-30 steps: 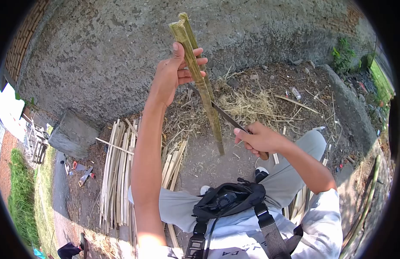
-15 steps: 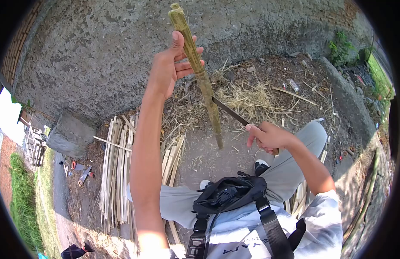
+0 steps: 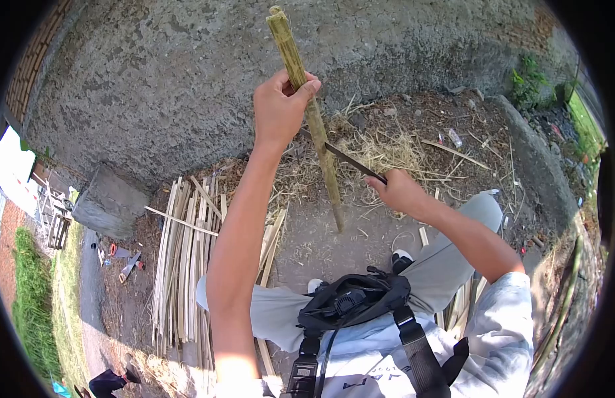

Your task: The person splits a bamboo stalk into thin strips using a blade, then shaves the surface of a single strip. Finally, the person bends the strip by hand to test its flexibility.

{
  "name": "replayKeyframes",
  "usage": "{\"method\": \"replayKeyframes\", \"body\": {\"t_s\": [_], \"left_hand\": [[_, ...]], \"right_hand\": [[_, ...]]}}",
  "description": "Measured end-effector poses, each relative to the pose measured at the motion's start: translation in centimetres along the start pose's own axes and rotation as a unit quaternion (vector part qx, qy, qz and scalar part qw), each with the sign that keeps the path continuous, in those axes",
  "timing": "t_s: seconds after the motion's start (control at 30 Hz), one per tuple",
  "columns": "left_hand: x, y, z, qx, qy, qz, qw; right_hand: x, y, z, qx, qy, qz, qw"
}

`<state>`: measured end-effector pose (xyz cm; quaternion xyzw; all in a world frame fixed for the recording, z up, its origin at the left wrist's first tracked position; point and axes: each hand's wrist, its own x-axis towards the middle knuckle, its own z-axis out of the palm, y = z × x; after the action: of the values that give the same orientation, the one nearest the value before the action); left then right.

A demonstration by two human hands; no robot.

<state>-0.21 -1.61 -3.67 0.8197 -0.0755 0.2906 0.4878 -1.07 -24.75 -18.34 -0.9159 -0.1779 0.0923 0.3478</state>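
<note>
My left hand (image 3: 284,99) is wrapped round the upper part of a split bamboo stick (image 3: 315,126), greenish-yellow with rough ends, held up at a slight slant. Its top pokes out above my fist, and its lower end hangs over the bare ground. My right hand (image 3: 397,192) is closed on the handle of a long dark-bladed knife (image 3: 350,160). The blade crosses the stick a little below my left hand, with its tip showing on the left side. Most of the handle is hidden inside my right fist.
Pale bamboo strips (image 3: 181,265) lie in a pile on my left, more beside my right leg. Shavings (image 3: 393,149) cover the ground ahead, below a rough concrete wall (image 3: 188,79). A handsaw (image 3: 130,267) and a concrete block (image 3: 111,205) are farther left.
My left hand, spread against the stick before, has closed round it. The knife has slid left so that its tip shows past the stick, and my right hand has moved slightly up.
</note>
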Motion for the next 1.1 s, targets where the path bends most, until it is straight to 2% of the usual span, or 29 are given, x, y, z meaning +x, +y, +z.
{"method": "replayKeyframes", "body": {"t_s": [0.07, 0.1, 0.2, 0.3, 0.4, 0.5, 0.6, 0.63, 0.73, 0.87, 0.9, 1.0, 1.1], "left_hand": [[0.2, -0.5, 0.6, 0.036, 0.032, 0.021, 0.999], [0.3, -0.7, 0.8, 0.055, 0.05, 0.032, 0.997], [0.3, -1.2, 0.6, 0.051, 0.063, 0.033, 0.996], [-0.3, -0.7, 0.1, 0.076, 0.071, 0.029, 0.994], [-0.5, -0.6, 0.0, 0.106, 0.079, 0.025, 0.991], [-1.3, -0.1, 0.6, 0.109, 0.098, 0.043, 0.988], [-1.2, 0.6, 0.5, 0.129, 0.096, 0.022, 0.987], [-0.7, 0.5, 0.3, 0.126, 0.084, 0.022, 0.988], [-0.3, 0.3, -0.3, 0.098, 0.031, 0.002, 0.995], [-0.3, 1.0, -0.2, 0.046, -0.048, -0.002, 0.998], [-0.2, 1.2, 0.0, 0.039, -0.06, 0.004, 0.997], [-0.2, 1.8, 0.5, 0.0, -0.11, 0.005, 0.994], [-1.1, 2.5, 1.7, 0.015, -0.123, 0.017, 0.992]], "right_hand": [[0.7, 0.1, 0.7, 0.001, 0.028, -0.039, 0.999], [0.8, -0.5, 0.4, -0.012, 0.009, -0.025, 1.0], [2.7, 1.0, 1.9, -0.053, 0.079, -0.083, 0.992], [3.1, 1.5, 1.9, -0.06, 0.099, -0.116, 0.986], [3.7, 1.1, 1.7, -0.123, 0.091, -0.081, 0.985], [4.4, 2.2, 1.8, -0.157, 0.114, -0.122, 0.973], [2.6, 1.1, 2.0, -0.013, -0.029, -0.071, 0.997], [0.1, -2.4, -0.2, 0.053, -0.133, 0.068, 0.987], [-0.5, -1.5, -0.7, 0.172, -0.218, 0.068, 0.958], [2.0, 2.5, -1.9, 0.179, -0.336, 0.079, 0.921], [1.6, 1.6, -2.2, 0.165, -0.331, 0.104, 0.923], [1.1, -1.0, -2.0, 0.135, -0.254, 0.074, 0.955], [3.4, -2.2, -3.5, 0.107, -0.293, 0.08, 0.947]]}}
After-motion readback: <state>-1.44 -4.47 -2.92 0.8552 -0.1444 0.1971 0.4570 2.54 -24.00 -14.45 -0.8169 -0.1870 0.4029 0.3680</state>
